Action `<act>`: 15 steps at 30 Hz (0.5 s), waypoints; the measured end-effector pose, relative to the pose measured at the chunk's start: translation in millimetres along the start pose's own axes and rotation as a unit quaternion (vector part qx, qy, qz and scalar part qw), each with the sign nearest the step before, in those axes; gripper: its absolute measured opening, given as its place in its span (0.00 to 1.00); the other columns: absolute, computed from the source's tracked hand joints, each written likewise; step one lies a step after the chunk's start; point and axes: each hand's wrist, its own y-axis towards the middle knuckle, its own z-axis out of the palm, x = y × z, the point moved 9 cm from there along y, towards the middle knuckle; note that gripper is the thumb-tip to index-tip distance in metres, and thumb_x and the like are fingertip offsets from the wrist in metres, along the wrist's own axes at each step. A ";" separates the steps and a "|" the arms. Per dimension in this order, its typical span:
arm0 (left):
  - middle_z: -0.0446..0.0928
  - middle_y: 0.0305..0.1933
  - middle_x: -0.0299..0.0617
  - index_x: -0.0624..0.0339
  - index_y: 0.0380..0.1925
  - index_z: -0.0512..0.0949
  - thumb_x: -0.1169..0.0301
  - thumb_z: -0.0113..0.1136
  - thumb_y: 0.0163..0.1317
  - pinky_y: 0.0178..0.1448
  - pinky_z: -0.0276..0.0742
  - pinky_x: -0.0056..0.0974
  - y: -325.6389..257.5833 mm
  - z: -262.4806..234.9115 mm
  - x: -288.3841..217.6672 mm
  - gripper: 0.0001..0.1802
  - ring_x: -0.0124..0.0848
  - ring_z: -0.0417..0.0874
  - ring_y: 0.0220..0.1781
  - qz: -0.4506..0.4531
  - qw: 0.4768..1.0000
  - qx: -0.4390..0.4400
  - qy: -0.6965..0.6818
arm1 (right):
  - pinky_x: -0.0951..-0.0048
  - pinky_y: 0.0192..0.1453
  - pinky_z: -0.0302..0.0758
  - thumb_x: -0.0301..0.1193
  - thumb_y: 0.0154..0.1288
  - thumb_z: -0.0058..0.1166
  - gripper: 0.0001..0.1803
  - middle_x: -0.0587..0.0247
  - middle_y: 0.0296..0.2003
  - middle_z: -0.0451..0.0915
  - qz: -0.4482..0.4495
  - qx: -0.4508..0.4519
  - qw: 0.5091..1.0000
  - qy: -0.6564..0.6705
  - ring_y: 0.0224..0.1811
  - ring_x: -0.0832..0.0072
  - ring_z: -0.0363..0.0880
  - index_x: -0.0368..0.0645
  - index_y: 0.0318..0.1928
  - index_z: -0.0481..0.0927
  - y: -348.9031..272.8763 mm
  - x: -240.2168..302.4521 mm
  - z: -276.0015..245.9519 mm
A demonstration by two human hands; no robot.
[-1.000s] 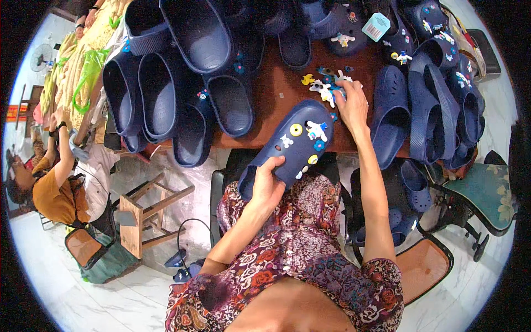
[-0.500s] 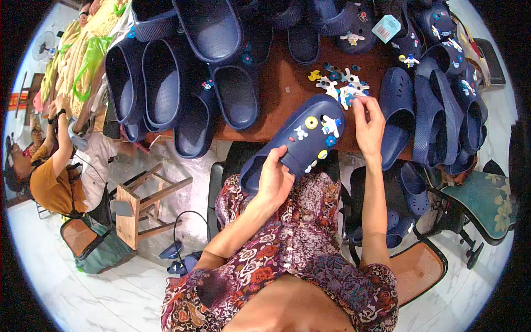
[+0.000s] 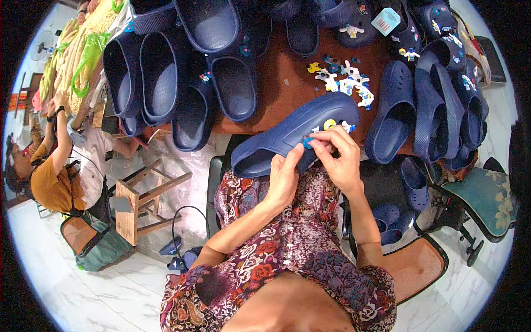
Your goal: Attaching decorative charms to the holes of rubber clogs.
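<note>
A navy foam clog lies tilted across my lap, toe toward the upper right. My left hand grips its side from below. My right hand pinches a small blue charm against the clog's upper. A yellow round charm and a white figure charm sit fixed on the toe. A pile of loose charms lies on the brown table just beyond the clog.
Many navy clogs cover the table on the left, back and right. A wooden stool stands at my left. Another person in an orange top sits at far left. A green cushioned chair is at right.
My right hand came back from the charm pile to the clog's upper with a blue charm. The clog dropped lower and closer to my lap.
</note>
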 end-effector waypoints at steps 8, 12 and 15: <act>0.80 0.51 0.40 0.66 0.51 0.76 0.71 0.61 0.66 0.61 0.72 0.34 0.8 1.3 -4.9 0.16 0.26 0.79 0.53 0.058 0.997 0.002 0.052 | 0.78 0.34 0.75 0.25 0.59 0.63 0.06 0.63 0.32 0.79 -0.001 -0.045 0.999 0.021 0.29 0.78 0.78 0.39 0.38 0.83 -8.2 -2.3 -2.3; 0.80 0.51 0.39 0.66 0.50 0.77 0.71 0.61 0.65 0.62 0.72 0.35 2.5 -0.7 -5.0 0.16 0.27 0.79 0.53 0.060 0.995 0.010 0.078 | 0.77 0.33 0.76 0.25 0.60 0.63 0.06 0.62 0.33 0.79 -0.017 -0.051 0.999 -0.006 0.28 0.77 0.78 0.38 0.38 0.82 -8.5 2.8 -1.0; 0.80 0.51 0.39 0.65 0.50 0.78 0.70 0.61 0.65 0.61 0.71 0.35 3.5 -2.7 -2.6 0.15 0.27 0.79 0.53 0.053 0.995 0.002 0.083 | 0.77 0.32 0.76 0.25 0.60 0.62 0.06 0.62 0.33 0.79 -0.023 -0.062 0.998 -0.003 0.27 0.77 0.78 0.39 0.38 0.82 -9.9 3.8 -1.2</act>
